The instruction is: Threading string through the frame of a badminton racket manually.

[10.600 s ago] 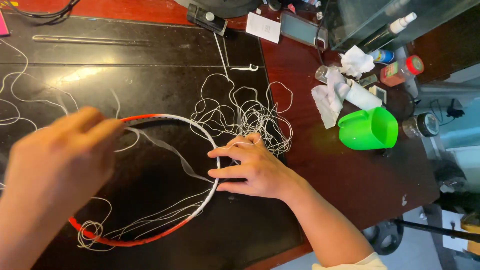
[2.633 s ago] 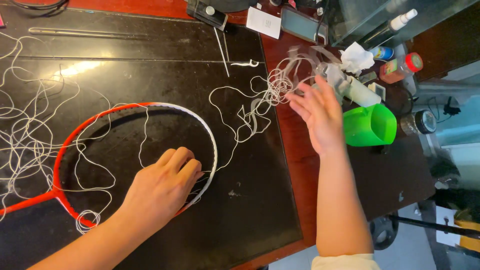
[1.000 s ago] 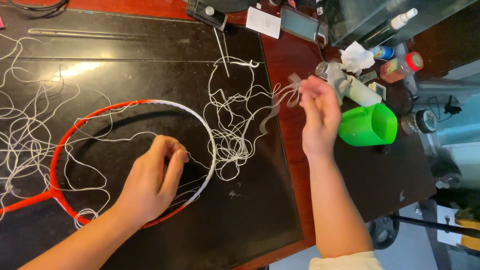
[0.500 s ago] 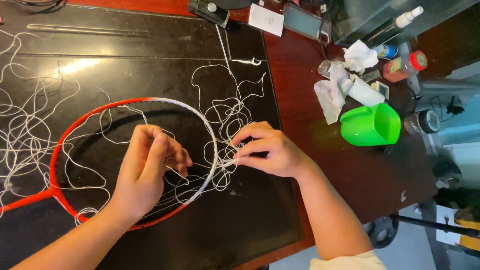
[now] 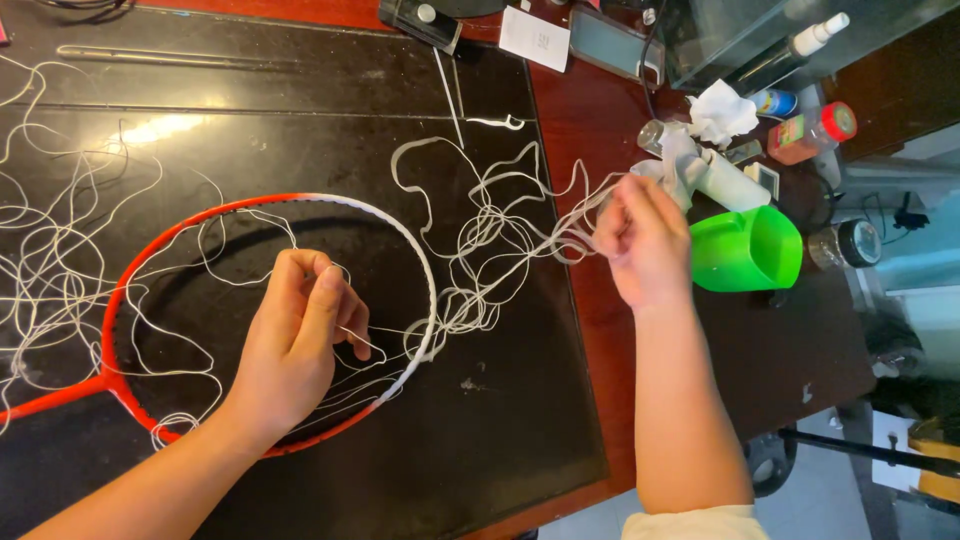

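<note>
**Hands on racket string**

Left hand [image 5: 300, 335] curled, pinching string [image 5: 480, 280] inside racket frame [image 5: 270, 205], table [image 5: 600, 330] centre. Right hand [image 5: 645, 240] closed on string at 2 o'clock. Green cup [image 5: 748, 250], red-capped bottle [image 5: 812, 133], white card [image 5: 535, 38] at 1 o'clock.

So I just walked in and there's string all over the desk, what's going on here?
A person is working on a red and white badminton racket frame lying flat on a black mat. The left hand sits inside the hoop, pinching white string near the rim. The right hand is raised to the right of the frame, drawing a strand taut. Loose string lies tangled on both sides. A green cup lies beside the right hand.
</note>
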